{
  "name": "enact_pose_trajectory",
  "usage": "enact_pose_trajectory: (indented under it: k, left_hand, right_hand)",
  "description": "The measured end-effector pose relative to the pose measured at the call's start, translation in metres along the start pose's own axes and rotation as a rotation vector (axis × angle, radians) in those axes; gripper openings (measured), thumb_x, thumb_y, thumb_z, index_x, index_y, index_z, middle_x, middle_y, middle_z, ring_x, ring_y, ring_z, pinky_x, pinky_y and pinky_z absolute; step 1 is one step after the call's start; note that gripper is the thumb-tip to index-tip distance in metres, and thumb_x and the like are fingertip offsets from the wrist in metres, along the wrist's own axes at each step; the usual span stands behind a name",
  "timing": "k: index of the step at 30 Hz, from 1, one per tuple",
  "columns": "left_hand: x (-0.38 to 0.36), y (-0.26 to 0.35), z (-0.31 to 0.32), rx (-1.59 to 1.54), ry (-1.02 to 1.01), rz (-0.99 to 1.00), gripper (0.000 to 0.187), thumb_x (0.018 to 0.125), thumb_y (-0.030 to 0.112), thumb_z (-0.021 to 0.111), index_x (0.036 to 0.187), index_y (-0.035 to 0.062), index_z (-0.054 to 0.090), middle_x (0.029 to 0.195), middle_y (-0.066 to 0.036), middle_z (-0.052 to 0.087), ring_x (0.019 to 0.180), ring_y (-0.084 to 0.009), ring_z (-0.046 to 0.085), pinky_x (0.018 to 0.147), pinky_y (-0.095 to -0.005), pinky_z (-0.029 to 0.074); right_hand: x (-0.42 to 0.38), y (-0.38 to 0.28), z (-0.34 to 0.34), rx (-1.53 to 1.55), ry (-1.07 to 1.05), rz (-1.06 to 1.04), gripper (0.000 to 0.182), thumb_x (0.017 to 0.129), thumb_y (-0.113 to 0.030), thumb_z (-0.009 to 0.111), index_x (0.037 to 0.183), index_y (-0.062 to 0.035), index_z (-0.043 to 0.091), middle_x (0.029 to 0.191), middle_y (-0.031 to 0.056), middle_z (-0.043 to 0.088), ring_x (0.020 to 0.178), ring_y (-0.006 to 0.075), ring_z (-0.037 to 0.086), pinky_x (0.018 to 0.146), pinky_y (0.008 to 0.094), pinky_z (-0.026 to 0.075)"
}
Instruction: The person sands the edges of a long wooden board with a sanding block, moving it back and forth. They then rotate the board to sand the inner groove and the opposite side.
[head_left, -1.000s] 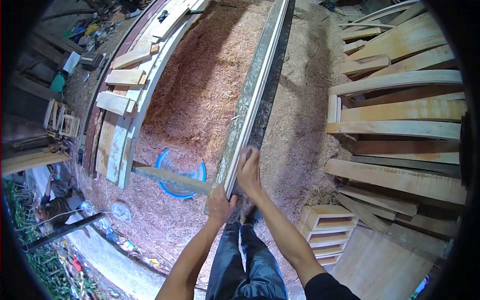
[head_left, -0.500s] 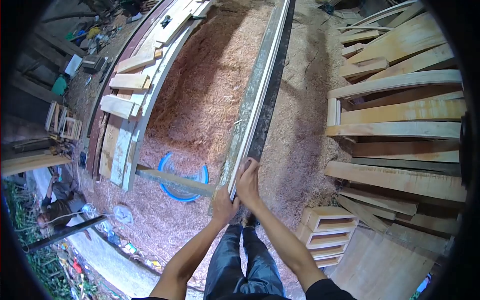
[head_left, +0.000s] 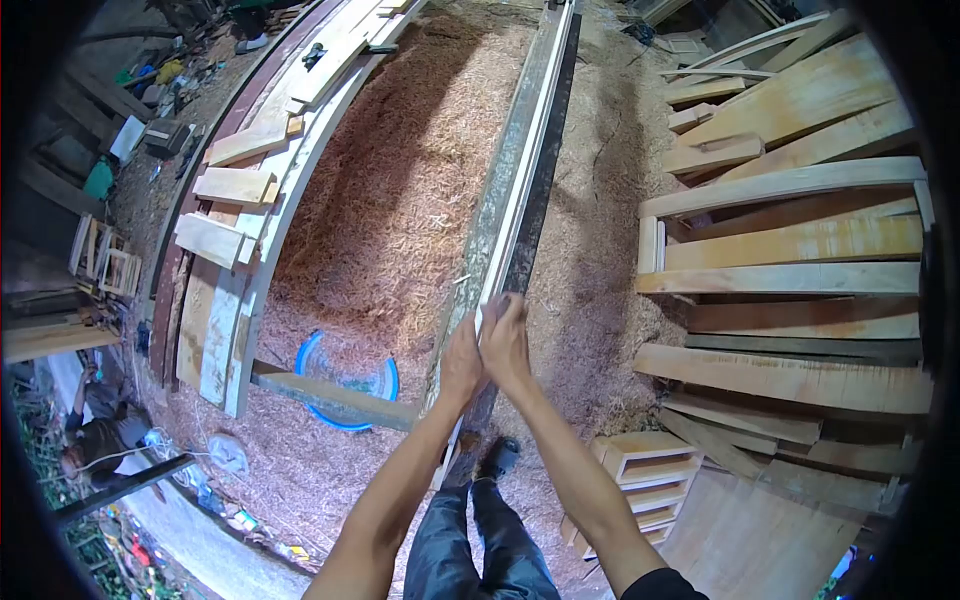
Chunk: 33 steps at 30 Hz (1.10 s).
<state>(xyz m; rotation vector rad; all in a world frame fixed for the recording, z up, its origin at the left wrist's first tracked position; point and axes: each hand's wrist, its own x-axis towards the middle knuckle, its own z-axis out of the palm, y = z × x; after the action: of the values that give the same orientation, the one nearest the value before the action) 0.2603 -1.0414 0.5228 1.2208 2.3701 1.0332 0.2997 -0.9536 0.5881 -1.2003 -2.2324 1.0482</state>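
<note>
A long, thin pale wooden strip (head_left: 528, 170) runs away from me along a weathered plank (head_left: 490, 215). My left hand (head_left: 462, 362) is closed at the strip's left side, its fingers mostly hidden. Against it, my right hand (head_left: 505, 340) wraps over the strip from the right, thumb on top. A dark board edge (head_left: 545, 170) lies along the strip's right side. Behind my hands, the near end of the strip (head_left: 447, 465) shows above my feet.
A bench (head_left: 232, 300) with short wood blocks (head_left: 210, 238) stands left. A crosspiece (head_left: 335, 395) passes over a blue-rimmed basin (head_left: 392, 378). Shavings (head_left: 380, 200) cover the floor. Stacked boards (head_left: 800, 250) and a slatted wooden frame (head_left: 650, 470) stand right. A person (head_left: 100, 430) sits far left.
Both hands have moved forward along the strip, away from my body, and now sit closer together. More of the strip's near end and my right foot show. The whole view has shifted slightly.
</note>
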Motion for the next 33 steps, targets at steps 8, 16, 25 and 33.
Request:
enact_pose_trajectory:
  k: [8, 16, 25, 33]
  left_hand:
    - [0.015, 0.041, -0.033, 0.01, -0.212, -0.269, 0.067, 0.076, 0.013, 0.069, 0.134, -0.0026, 0.038, 0.122, -0.025, 0.051, 0.114, -0.0411, 0.05, 0.092, -0.0468, 0.046]
    - [0.013, 0.031, -0.024, 0.017, -0.165, -0.21, 0.076, 0.071, 0.011, 0.072, 0.136, -0.0039, 0.035, 0.125, -0.023, 0.051, 0.115, -0.0389, 0.05, 0.096, -0.0441, 0.046]
    - [0.012, 0.026, -0.02, 0.016, -0.151, -0.21, 0.072, 0.073, 0.013, 0.071, 0.135, -0.0026, 0.037, 0.122, -0.022, 0.052, 0.112, -0.0389, 0.052, 0.093, -0.0452, 0.047]
    - [0.014, 0.037, -0.028, 0.044, -0.226, -0.286, 0.073, 0.073, 0.014, 0.072, 0.135, -0.001, 0.037, 0.121, -0.022, 0.053, 0.111, -0.0385, 0.053, 0.09, -0.0457, 0.048]
  right_hand:
    - [0.086, -0.019, -0.005, -0.059, -0.12, 0.173, 0.039, 0.103, -0.037, 0.033, 0.108, 0.0008, 0.039, 0.084, 0.022, 0.058, 0.074, 0.036, 0.062, 0.065, 0.0456, 0.05]
    - [0.08, 0.015, -0.028, 0.134, -0.087, 0.257, 0.037, 0.104, -0.034, 0.029, 0.113, 0.0012, 0.037, 0.095, 0.027, 0.058, 0.088, 0.0354, 0.062, 0.076, 0.0504, 0.049]
    - [0.045, -0.009, -0.006, 0.013, 0.044, 0.135, 0.026, 0.101, -0.02, 0.038, 0.107, 0.0048, 0.035, 0.093, 0.0305, 0.051, 0.084, 0.0458, 0.055, 0.077, 0.051, 0.044]
    - [0.055, -0.018, -0.006, -0.013, 0.01, 0.251, 0.025, 0.102, -0.019, 0.034, 0.107, 0.0053, 0.035, 0.086, 0.03, 0.053, 0.077, 0.0452, 0.056, 0.071, 0.0523, 0.044]
